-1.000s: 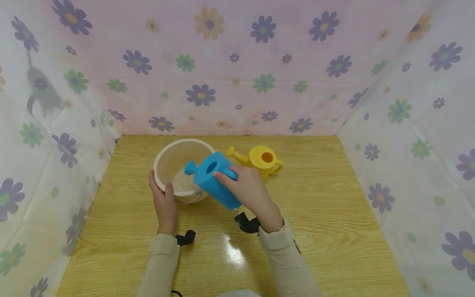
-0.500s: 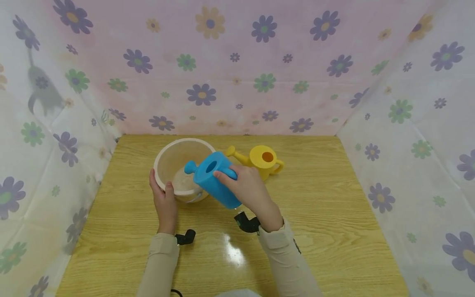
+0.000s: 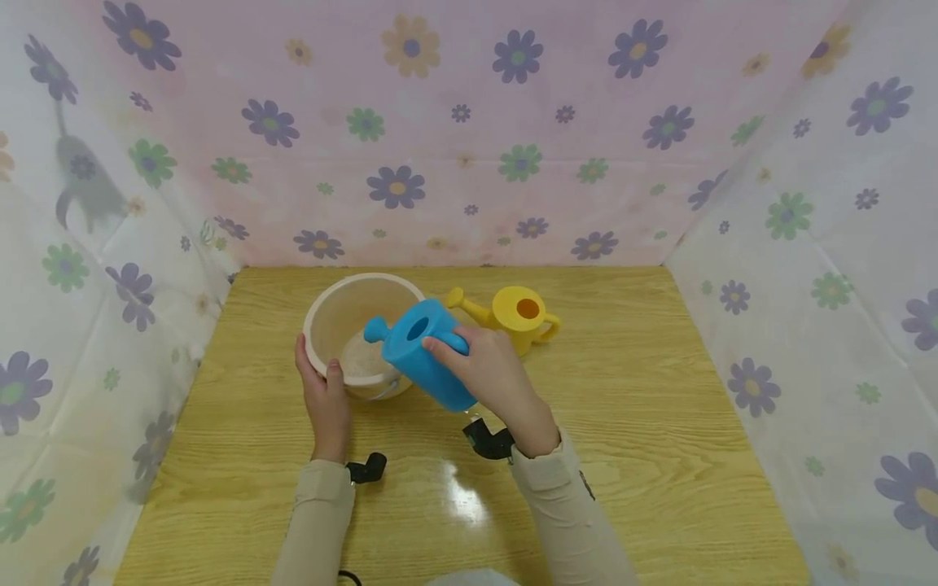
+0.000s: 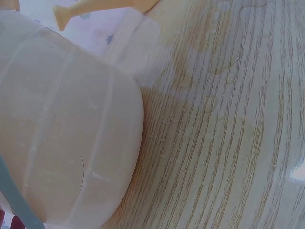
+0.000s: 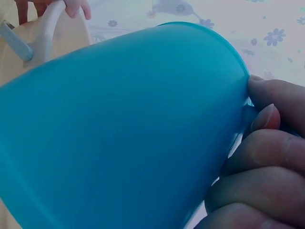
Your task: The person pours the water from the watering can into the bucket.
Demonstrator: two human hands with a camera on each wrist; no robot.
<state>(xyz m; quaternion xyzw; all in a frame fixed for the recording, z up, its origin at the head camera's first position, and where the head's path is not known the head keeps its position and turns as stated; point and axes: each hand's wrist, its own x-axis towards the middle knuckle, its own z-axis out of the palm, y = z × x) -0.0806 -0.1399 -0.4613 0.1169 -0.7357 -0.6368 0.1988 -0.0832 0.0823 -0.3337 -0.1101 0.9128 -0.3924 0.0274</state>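
Note:
In the head view my right hand (image 3: 494, 370) grips the handle of a blue watering can (image 3: 432, 366), its fingers curled round it and its thumb lying on top. The can is tilted left, its round spout head over the mouth of a cream bucket (image 3: 322, 309). My left hand (image 3: 326, 407) holds the bucket by its near left side, thumb at the rim. Up close, the blue can (image 5: 124, 119) fills the right wrist view. The bucket's wall (image 4: 71, 119) takes up the left of the left wrist view. No water stream can be made out.
A yellow watering can (image 3: 516, 321) stands on the wooden table (image 3: 645, 407), right of the bucket and behind the blue can. Drops of liquid (image 4: 209, 102) lie on the tabletop by the bucket. Flower-print cloth (image 3: 469, 138) walls the back and both sides.

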